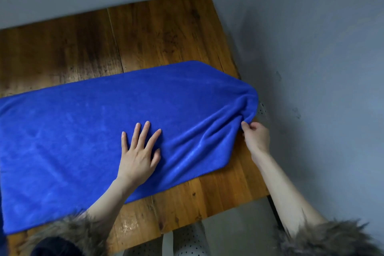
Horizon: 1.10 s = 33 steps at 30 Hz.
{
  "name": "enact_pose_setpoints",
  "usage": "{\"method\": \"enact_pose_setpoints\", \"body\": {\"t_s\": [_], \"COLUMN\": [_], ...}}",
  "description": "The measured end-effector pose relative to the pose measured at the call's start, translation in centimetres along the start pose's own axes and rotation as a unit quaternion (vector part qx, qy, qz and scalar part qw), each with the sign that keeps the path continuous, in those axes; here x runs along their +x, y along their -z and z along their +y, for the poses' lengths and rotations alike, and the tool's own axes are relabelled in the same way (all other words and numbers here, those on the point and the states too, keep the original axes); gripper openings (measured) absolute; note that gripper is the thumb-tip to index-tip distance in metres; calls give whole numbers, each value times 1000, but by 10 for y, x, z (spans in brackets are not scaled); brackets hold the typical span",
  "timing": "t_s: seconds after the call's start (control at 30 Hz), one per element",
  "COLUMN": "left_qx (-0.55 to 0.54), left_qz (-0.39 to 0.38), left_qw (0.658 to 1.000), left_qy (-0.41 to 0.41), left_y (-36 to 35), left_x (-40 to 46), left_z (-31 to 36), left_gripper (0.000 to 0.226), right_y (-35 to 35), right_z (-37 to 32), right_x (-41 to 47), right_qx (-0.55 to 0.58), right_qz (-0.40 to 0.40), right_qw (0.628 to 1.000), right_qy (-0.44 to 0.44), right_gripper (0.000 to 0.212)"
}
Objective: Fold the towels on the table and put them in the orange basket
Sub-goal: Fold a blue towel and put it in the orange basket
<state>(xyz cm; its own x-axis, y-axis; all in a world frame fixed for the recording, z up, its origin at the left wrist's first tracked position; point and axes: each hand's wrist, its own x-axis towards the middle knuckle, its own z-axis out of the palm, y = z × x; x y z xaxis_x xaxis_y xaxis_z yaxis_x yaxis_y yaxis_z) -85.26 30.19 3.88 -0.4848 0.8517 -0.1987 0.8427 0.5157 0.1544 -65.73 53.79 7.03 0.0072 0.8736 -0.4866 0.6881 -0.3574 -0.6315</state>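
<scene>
Wooden table [166, 33]: blue towel [83, 131] lies lengthwise left-right.

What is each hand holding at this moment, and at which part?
The right hand pinches the blue microfibre towel at its right end edge. The left hand holds nothing; it presses flat on the towel's middle.

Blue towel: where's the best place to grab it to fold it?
Probably the right end of the blue towel, from the table's right side. The right hand already pinches the bunched edge there, while the left hand presses the middle flat.
</scene>
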Motion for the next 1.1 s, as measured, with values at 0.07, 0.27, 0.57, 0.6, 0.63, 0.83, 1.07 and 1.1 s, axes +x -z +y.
{"method": "enact_pose_setpoints", "body": {"t_s": [0.07,0.27,0.57,0.6,0.63,0.83,1.07,1.1], "left_qx": [-18,-53,-24,-30,-37,-101,-373,-403], "left_qz": [12,-15,-80,-79,-75,-2,-61,-82], "left_qw": [1000,995,996,996,996,995,923,906], "left_qy": [8,-78,-35,-35,-38,-23,72,98], "left_y": [4,5,3,4,4,11,23,19], "left_x": [0,3,9,9,8,8,14,22], "left_z": [10,58,83,83,83,90,134,138], "left_gripper": [52,47,52,51,50,38,27,31], "right_y": [-1,15,54,54,54,58,44,40], "right_z": [-1,-9,7,12,16,16,-5,-8], "right_x": [-2,5,3,0,-2,-9,-20,-10], "right_qx": [3,1,-72,-91,-110,-171,-25,-25], "right_qz": [-37,4,-13,-40,-56,-45,-282,-242], "right_qw": [999,999,992,991,989,975,959,969], "right_qy": [-8,32,102,93,86,133,23,28], "right_gripper": [18,16,20,24,29,22,46,49]}}
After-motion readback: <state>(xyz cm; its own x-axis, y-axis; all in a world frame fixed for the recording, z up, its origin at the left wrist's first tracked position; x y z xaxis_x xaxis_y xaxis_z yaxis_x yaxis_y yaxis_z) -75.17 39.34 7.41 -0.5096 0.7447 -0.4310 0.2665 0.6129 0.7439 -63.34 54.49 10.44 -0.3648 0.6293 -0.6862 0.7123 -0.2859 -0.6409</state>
